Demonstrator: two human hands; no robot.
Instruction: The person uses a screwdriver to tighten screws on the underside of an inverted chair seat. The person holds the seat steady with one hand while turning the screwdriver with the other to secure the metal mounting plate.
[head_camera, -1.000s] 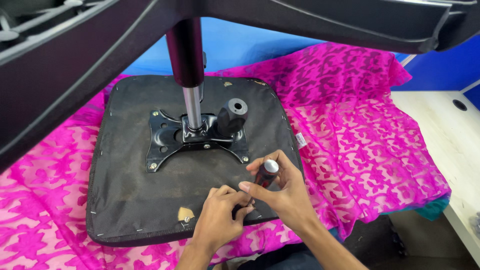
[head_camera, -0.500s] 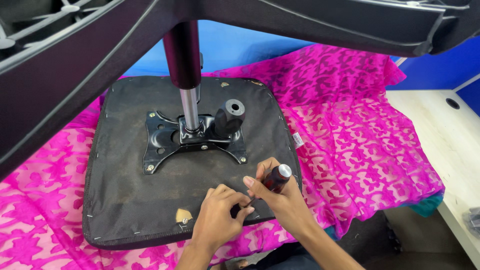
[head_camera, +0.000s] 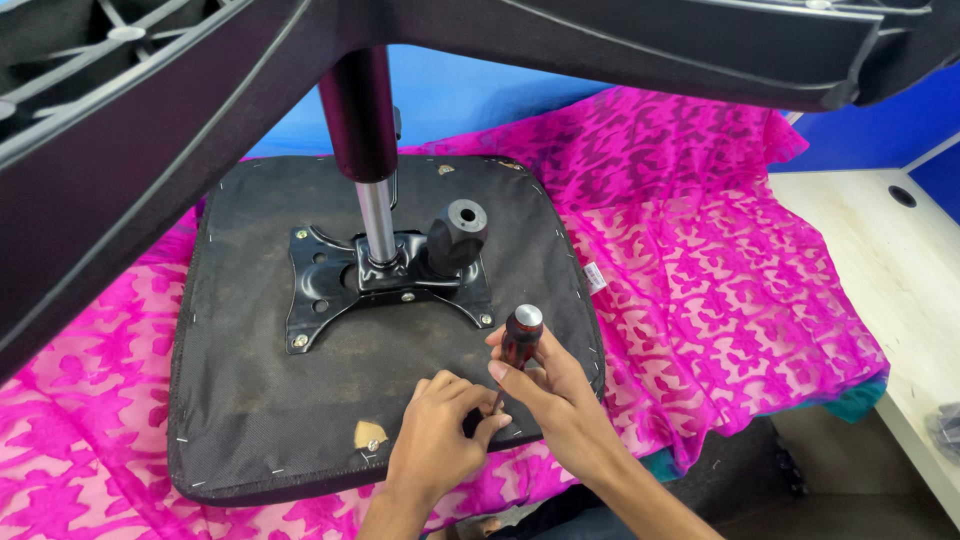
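An upturned black chair seat lies on a pink patterned cloth. A black metal mounting plate with a gas cylinder column and a black knob sits at its middle. My right hand grips a screwdriver with a dark red handle, held upright, tip down on the seat's near edge. My left hand pinches at the screwdriver's tip, fingers closed around something too small to make out.
The chair's black star base arms spread across the top of the view, close overhead. A white table with a round hole stands at right. A blue wall lies behind. A torn patch shows on the seat's near side.
The screwdriver's handle has swung a little to the right and then stood more upright. Both hands stayed at the seat's near edge.
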